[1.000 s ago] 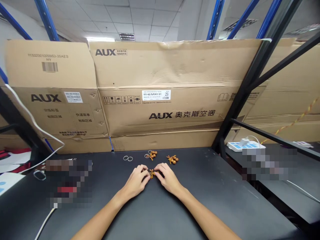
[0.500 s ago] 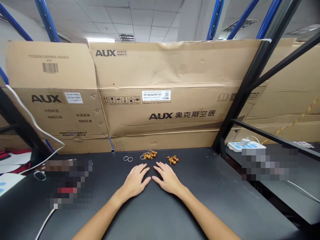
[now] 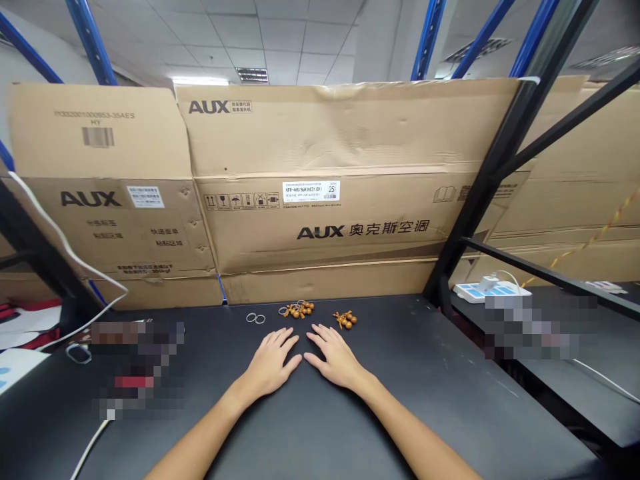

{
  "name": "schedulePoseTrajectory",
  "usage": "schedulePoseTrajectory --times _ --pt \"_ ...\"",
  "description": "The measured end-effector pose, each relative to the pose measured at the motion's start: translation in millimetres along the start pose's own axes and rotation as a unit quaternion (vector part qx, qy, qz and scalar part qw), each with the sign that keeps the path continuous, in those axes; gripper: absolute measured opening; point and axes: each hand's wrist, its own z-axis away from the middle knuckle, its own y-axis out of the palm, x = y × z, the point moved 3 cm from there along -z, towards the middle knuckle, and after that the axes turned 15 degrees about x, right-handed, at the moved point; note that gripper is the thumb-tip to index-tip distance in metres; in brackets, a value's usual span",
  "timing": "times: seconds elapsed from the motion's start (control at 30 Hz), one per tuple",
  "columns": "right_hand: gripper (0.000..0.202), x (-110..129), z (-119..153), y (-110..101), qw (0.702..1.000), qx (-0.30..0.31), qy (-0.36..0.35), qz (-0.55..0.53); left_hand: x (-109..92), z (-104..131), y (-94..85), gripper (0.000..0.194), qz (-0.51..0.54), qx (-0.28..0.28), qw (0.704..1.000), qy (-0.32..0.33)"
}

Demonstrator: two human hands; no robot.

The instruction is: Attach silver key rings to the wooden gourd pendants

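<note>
Palm down on the black tabletop (image 3: pixel 310 427) lies my left hand (image 3: pixel 274 360), its fingers stretched out and holding nothing. My right hand (image 3: pixel 334 357) rests flat beside it, also empty, with the two thumbs almost meeting. Just beyond the left fingertips is a small heap of golden-brown beaded charms (image 3: pixel 300 309) with metal rings among them. A second cluster of similar charms (image 3: pixel 346 320) sits past the right fingertips. Left of the heap, two thin metal split rings (image 3: pixel 256 319) lie side by side. Neither hand touches any of these pieces.
Tall cardboard panels (image 3: pixel 320 147) stand along the table's back edge. Black rack posts (image 3: pixel 480 180) rise at both sides. Blurred-out items (image 3: pixel 137 360) and a white cable (image 3: pixel 90 443) lie at left. A white power strip (image 3: pixel 493 291) sits on the neighbouring table at right.
</note>
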Motion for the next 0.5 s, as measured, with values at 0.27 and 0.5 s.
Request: schedulePoseTrajectory --times 0.27,0.5 --pt "0.050 0.8 1.0 0.5 1.000 -0.016 -0.010 0.008 18.9 -0.7 -5.3 0.045 -0.007 -0.088 0.993 -0.084" --pt "0.042 -9.8 2.7 -14.6 0.980 -0.142 0.115 0.080 26.1 -1.8 -4.6 0.041 0.000 -0.071 0.994 -0.082"
